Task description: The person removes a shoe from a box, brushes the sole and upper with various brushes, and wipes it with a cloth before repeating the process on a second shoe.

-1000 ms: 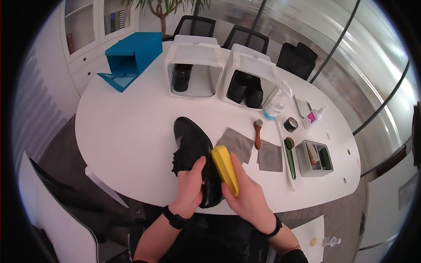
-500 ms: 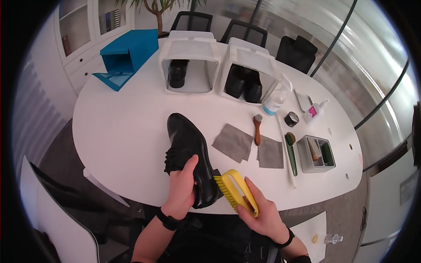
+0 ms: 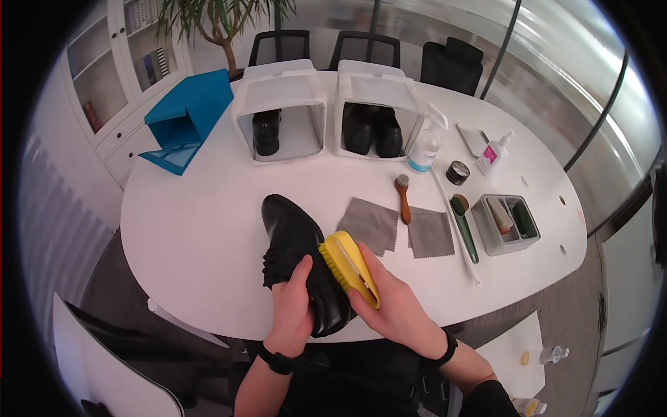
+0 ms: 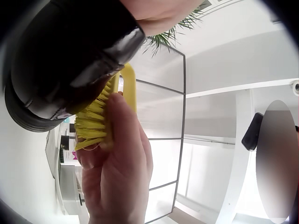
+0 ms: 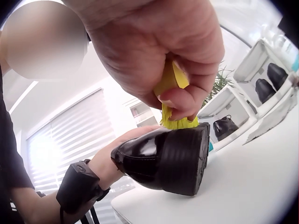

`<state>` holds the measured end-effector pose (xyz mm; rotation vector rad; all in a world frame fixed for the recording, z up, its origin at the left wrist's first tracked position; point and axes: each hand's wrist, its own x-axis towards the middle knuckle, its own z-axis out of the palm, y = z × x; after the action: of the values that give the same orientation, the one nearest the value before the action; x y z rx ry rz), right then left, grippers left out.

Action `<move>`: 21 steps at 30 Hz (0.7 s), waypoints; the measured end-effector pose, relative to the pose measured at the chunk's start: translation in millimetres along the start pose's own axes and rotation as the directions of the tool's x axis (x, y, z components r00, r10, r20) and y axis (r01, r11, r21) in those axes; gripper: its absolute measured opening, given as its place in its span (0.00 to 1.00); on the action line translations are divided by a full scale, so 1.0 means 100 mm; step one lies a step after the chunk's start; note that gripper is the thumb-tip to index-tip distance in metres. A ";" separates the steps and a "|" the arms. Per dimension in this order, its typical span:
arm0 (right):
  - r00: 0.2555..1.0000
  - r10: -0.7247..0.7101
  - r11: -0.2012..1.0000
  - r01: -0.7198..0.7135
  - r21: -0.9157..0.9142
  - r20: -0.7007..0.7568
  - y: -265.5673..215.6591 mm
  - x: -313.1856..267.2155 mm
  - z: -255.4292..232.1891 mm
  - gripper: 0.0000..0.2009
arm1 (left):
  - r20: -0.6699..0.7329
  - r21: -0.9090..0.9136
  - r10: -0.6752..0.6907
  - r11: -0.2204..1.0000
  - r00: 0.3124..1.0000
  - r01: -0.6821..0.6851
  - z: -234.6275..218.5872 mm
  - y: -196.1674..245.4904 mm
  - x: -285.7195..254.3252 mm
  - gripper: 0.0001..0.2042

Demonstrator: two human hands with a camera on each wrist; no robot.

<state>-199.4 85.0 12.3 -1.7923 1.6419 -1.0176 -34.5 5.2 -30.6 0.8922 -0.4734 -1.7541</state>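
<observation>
My left hand (image 3: 292,306) grips a black lace-up shoe (image 3: 288,226) around its opening, thumb along the side. The toe points away from me and the shoe is tilted onto its side, sole toward the right. In my right hand (image 3: 396,306) is a yellow scrub brush (image 3: 351,267) with a loop handle. Its yellow bristles (image 5: 180,123) press on the shoe's side near the sole edge in the right wrist view. From the left wrist view, the bristles meet the glossy heel part (image 4: 56,60), with my right fingers wrapped around the brush's handle.
Two grey cloths (image 3: 368,224) lie right of the shoe, beside a wooden-handled brush (image 3: 403,199) and a green-handled brush (image 3: 465,229). A grey divided box (image 3: 511,243) holds brushes. White shoe boxes (image 3: 281,156), a blue box (image 3: 198,104), a spray bottle (image 3: 424,149) and a pump bottle (image 3: 495,154) stand farther back.
The brush moved back toward me along the shoe's side, then forward again toward the toe. My left hand kept its hold on the shoe throughout.
</observation>
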 end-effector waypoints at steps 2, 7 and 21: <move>1.000 0.009 1.000 -0.009 0.010 -0.016 -0.01 -0.03 -0.01 0.37 | -0.003 0.007 -0.003 1.000 1.000 0.003 0.00 0.01 -0.01 0.20; 0.999 -0.021 1.000 0.021 -0.013 0.034 -0.06 -0.40 -0.13 0.36 | -0.007 0.025 0.062 0.998 0.998 -0.061 0.04 0.03 -0.05 0.20; 0.998 0.016 1.000 -0.017 -0.003 -0.055 -0.05 0.25 0.02 0.36 | 0.077 0.029 0.039 0.999 0.996 -0.042 -0.02 0.00 0.00 0.19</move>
<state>-194.9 61.1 19.5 -1.7646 1.6897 -1.0664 -33.5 5.5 -32.1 0.8335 -0.5666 -1.7530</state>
